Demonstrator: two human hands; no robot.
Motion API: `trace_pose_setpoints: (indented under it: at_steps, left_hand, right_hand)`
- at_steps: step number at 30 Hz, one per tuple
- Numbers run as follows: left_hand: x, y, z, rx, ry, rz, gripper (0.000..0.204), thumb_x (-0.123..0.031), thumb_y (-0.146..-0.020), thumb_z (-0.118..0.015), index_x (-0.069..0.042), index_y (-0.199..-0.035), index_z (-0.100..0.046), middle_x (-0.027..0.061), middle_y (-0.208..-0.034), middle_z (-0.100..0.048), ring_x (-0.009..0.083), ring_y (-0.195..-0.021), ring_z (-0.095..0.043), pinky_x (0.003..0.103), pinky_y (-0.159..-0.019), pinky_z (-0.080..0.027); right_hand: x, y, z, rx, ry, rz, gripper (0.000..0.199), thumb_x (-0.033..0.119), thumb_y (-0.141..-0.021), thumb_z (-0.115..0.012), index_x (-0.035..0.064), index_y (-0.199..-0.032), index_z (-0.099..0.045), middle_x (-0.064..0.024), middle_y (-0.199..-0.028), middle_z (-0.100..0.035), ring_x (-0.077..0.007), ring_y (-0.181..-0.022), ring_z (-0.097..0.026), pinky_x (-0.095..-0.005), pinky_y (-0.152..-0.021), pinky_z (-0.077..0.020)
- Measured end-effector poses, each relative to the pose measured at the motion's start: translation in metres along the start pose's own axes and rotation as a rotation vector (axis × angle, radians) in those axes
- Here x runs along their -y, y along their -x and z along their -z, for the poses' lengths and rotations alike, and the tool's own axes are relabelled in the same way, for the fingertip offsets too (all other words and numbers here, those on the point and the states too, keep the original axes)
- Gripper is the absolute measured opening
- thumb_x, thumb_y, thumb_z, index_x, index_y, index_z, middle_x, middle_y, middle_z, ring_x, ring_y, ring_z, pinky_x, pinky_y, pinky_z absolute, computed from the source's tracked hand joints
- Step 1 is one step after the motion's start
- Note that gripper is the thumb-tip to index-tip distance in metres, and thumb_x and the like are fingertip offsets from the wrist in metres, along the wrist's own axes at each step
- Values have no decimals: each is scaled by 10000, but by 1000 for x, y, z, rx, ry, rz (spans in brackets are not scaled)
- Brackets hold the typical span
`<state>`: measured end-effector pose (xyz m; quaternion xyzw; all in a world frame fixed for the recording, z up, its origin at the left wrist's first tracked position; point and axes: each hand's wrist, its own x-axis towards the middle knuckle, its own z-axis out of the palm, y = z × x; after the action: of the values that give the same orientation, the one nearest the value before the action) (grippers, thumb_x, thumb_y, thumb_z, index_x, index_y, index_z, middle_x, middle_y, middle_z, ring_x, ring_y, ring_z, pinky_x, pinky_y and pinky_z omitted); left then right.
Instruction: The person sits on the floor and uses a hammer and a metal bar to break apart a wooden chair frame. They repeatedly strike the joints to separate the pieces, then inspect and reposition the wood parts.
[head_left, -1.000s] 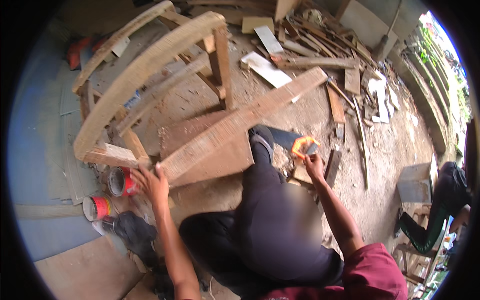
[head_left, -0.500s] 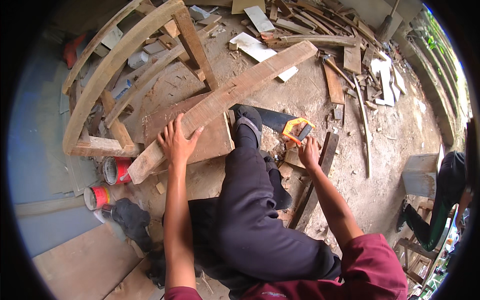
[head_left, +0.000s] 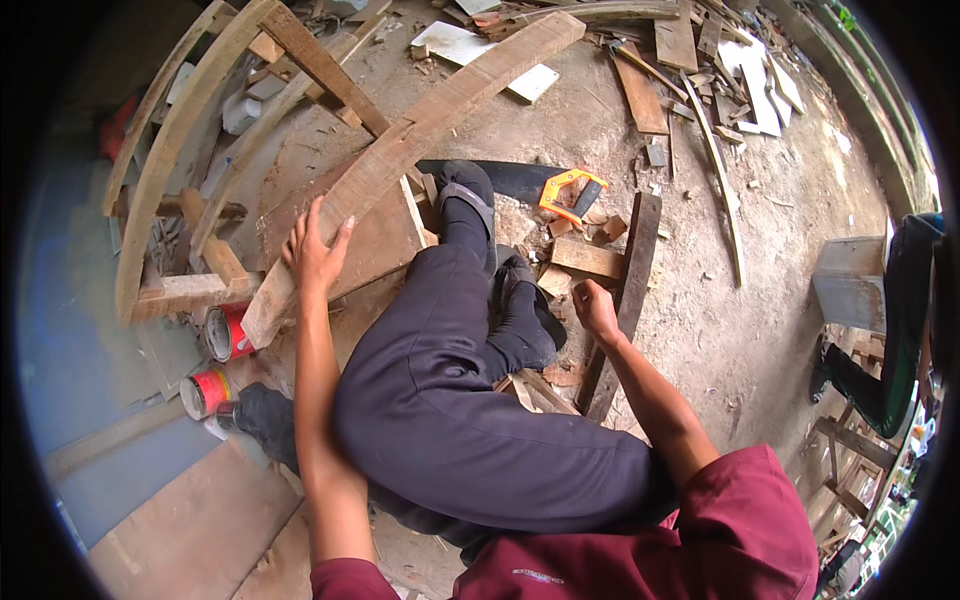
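Observation:
A long wooden beam lies slanting across a low wooden block. My left hand is closed over its near end, fingers on one side and thumb on the other. My foot, in a dark sandal, is beside the beam. On the ground beyond lies a handsaw with an orange and black handle, its dark blade running behind that foot. My right hand hovers on the near side of the saw, apart from it, with curled fingers. Whatever those fingers hold, if anything, is hidden.
At left stands a curved wooden frame, with red paint cans near it. A dark wooden bar and a short block lie by my right hand. Scrap boards lie beyond. Another person's leg shows at right.
My right hand has drawn back toward me, away from the saw's handle. My left hand stays on the beam. The whole view has tilted and shifted.

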<state>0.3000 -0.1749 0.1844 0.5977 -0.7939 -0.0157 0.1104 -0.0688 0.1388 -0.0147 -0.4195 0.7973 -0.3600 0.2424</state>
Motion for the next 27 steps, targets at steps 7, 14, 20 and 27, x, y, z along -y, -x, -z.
trace_pose_setpoints:
  at_steps: [7, 14, 20, 27]
  left_hand:
    - [2, 1, 6, 36, 63, -13, 788, -620, -867, -628, -236, -1516, -397, 96, -1508, -441, 340, -1417, -366, 588, -1147, -188]
    - [29, 31, 20, -1, -49, 15, 786, -507, -909, -630, -186, -1555, -319, 86, -1609, -311, 295, -1510, -209, 621, -1194, -82]
    - [55, 67, 36, -18, -58, 34, 780, -420, -925, -629, -199, -1577, -262, 97, -1632, -260, 305, -1515, -199, 576, -1205, -121]
    - [62, 103, 46, 78, 56, 197, 736, -432, -925, -640, -169, -1540, -333, 89, -1643, -233, 303, -1518, -185, 614, -1190, -127]
  right_hand:
    - [49, -41, 8, -81, -138, 54, 284, 242, -931, -707, -24, -857, -642, -122, -663, -656, -151, -586, -629, -315, -563, -490]
    - [159, -120, 50, -14, -315, 203, 276, 250, -974, -648, -24, -942, -654, -104, -760, -696, -154, -678, -659, -311, -646, -517]
    - [259, -133, 82, 180, -438, 316, 303, 276, -979, -657, -27, -974, -651, -62, -743, -678, -126, -649, -628, -287, -615, -502]
    - [380, -154, 123, 183, -299, 486, 368, 321, -968, -643, -40, -1030, -667, -91, -803, -707, -125, -710, -663, -291, -661, -525]
